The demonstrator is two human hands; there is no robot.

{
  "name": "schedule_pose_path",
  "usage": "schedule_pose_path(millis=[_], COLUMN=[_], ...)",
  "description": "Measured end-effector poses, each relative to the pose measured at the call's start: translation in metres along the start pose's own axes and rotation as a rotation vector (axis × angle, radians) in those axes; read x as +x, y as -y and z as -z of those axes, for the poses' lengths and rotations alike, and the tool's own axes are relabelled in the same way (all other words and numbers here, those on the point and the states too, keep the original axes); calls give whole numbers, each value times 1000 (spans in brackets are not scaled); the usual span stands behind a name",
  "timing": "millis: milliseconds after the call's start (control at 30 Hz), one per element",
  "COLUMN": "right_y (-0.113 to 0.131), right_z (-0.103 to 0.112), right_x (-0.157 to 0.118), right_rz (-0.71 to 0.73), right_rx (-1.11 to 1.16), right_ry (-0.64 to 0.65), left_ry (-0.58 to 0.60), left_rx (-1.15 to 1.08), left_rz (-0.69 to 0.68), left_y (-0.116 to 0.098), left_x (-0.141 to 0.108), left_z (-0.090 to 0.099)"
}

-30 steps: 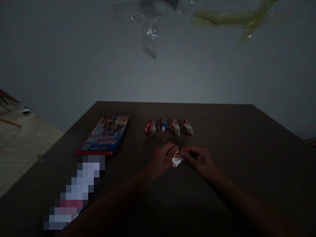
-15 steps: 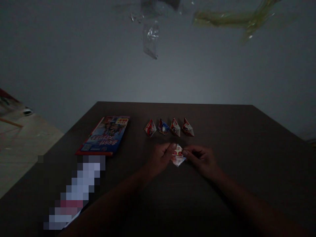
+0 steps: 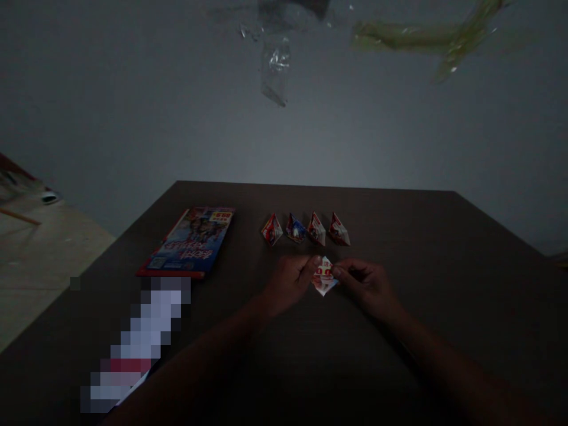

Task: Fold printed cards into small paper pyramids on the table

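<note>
Between both hands is a small folded paper piece (image 3: 325, 283), white with red print and a pointed lower corner. My left hand (image 3: 290, 281) pinches its left edge, thumb on top. The fingers of my right hand (image 3: 366, 284) are closed on its right edge. Behind the hands several folded paper shapes stand in a row: a red one (image 3: 272, 231), a blue one (image 3: 295, 229) and white-and-red ones (image 3: 316, 229) to the right.
A stack of printed leaflets (image 3: 189, 242) lies on the left of the dark table (image 3: 417, 236). Nearer me is a pixelated pale strip (image 3: 142, 337). A wall with clear and yellow tape (image 3: 408, 35) rises behind the table.
The view has shifted slightly. Both hands and the paper appear a little further right and the paper is slightly more tilted, still held by both.
</note>
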State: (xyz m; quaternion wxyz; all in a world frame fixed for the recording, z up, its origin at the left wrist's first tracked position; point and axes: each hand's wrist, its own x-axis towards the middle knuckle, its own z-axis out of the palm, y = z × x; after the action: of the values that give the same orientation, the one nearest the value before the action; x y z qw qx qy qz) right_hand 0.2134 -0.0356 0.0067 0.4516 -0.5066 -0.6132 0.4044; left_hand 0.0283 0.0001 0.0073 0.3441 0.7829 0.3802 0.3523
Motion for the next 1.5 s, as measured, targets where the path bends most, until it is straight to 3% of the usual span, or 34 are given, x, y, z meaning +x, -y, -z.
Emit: schedule_pose_path(millis=[267, 433, 633, 800, 1100, 1500], right_y=[-2, -1, -6, -9, -4, -5], right_z=[-6, -3, 1, 2, 2, -3], right_x=[3, 2, 3, 5, 6, 2], right_rz=[-32, -51, -35, 24, 110, 8], right_rx=[122, 115, 47, -62, -181, -38], right_ry=[62, 19, -139, -56, 29, -30], left_ry=[-30, -46, -30, -42, 164, 43], left_rx=[-293, -389, -330, -282, -72, -293], left_rz=[11, 113, 104, 121, -19, 113], left_y=[-13, -4, 7, 9, 14, 9], left_x=[-11, -9, -7, -7, -4, -7], left_z=[-8, -8, -8, -7, -2, -14])
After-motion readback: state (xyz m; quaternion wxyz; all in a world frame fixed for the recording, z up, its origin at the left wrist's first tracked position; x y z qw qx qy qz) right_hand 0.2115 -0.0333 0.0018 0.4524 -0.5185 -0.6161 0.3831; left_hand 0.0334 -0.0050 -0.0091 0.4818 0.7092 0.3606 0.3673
